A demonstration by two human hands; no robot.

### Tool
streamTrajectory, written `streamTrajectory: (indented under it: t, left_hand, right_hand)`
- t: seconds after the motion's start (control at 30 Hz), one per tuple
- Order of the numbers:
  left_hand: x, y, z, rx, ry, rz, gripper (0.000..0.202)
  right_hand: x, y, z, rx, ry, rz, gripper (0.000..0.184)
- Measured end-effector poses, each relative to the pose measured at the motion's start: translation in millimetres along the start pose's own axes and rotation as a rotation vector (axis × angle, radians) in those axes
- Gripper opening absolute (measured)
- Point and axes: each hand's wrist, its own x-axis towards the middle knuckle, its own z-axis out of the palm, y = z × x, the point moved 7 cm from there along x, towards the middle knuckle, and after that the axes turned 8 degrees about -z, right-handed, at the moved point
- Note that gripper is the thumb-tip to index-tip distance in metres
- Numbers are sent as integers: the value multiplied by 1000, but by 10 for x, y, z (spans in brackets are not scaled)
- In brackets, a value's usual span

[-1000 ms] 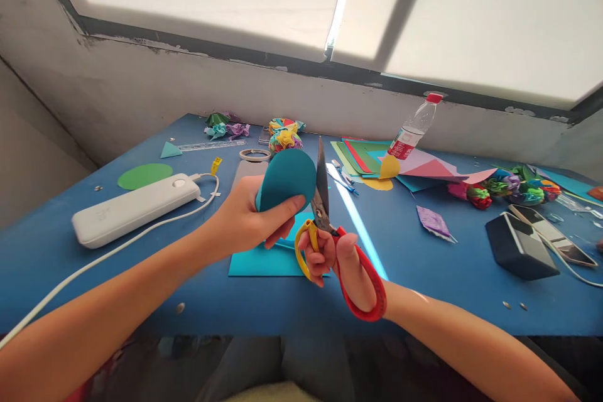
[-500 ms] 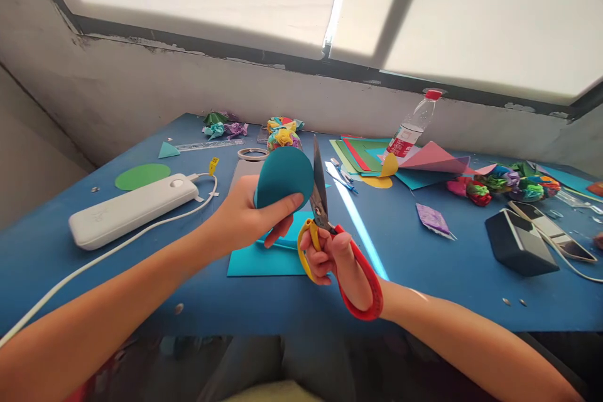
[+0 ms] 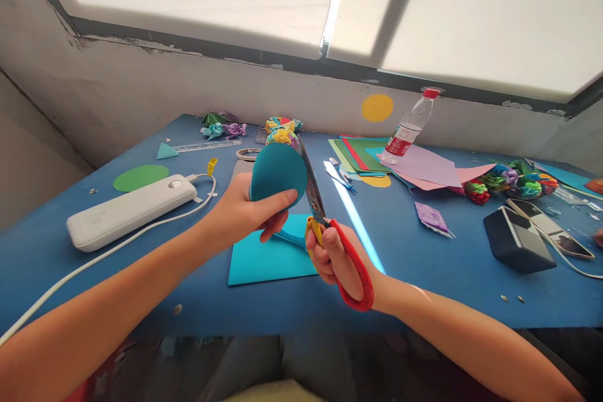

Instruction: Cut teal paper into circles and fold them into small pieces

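In my left hand [image 3: 254, 204] is a rounded dark teal paper piece [image 3: 277, 176], pinched between thumb and fingers above the table. My right hand [image 3: 336, 257] grips scissors [image 3: 313, 191] with one red and one yellow handle loop, its thumb through the red one. The blades point up and away along the paper's right edge and look nearly closed. Whether they touch the paper, I cannot tell. Beneath both hands lies a bright blue paper sheet [image 3: 264, 260], with a narrow curved blue strip [image 3: 292, 237] over it.
To the left lie a white power bank [image 3: 132, 210] with a cable and a green paper circle [image 3: 140, 178]. A yellow circle [image 3: 377, 107] shows against the wall. Behind on the right are a bottle [image 3: 407, 129], coloured papers [image 3: 424, 163], paper flowers [image 3: 499, 181] and a black box [image 3: 518, 242].
The scissor blades have swung closer together, and both hands have shifted slightly left. A yellow circle has moved up from the paper pile to in front of the wall. The pink sheets have flattened.
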Motion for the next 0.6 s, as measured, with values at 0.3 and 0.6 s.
streamTrajectory:
  t: [0.3,0.6]
  left_hand:
    - [33,-90,110,-113,-176,-156,39]
    - [91,-308,267,235,-366,-255,34]
  right_hand:
    - [192,-70,-244,-39,117,-83,46]
    - [517,-231,-793,-1108,314,-182,38]
